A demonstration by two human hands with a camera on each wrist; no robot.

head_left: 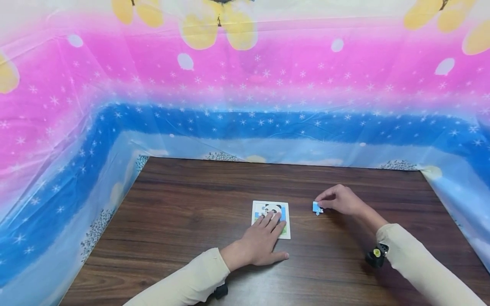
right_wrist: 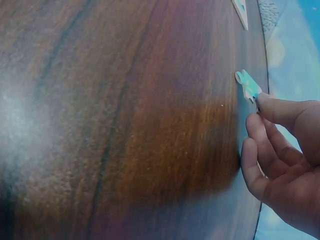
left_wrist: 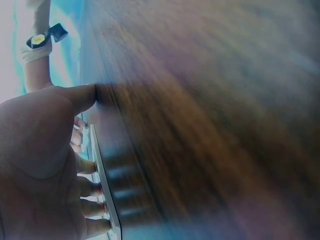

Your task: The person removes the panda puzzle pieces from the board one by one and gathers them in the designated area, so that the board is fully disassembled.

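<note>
A small panda jigsaw puzzle (head_left: 287, 233) with a white frame lies on the wooden table. My left hand (head_left: 262, 240) rests on it with straight, spread fingers, covering part of the picture; the thumb touches the table to the near right. In the left wrist view, the fingertips press on the thin puzzle board (left_wrist: 111, 212). To the right of the board, my right hand (head_left: 342, 199) pinches a light blue jigsaw piece (head_left: 317, 207) between thumb and fingers. The right wrist view shows this piece (right_wrist: 250, 86) at the fingertips, tilted just above or touching the tabletop; I cannot tell which.
The dark wood table (head_left: 183, 204) extends around both hands. A pink and blue cloth (head_left: 245, 93) with snowflakes and butterflies hangs along its back and sides. Dark devices, such as this wrist camera (head_left: 376, 255), are worn at both cuffs.
</note>
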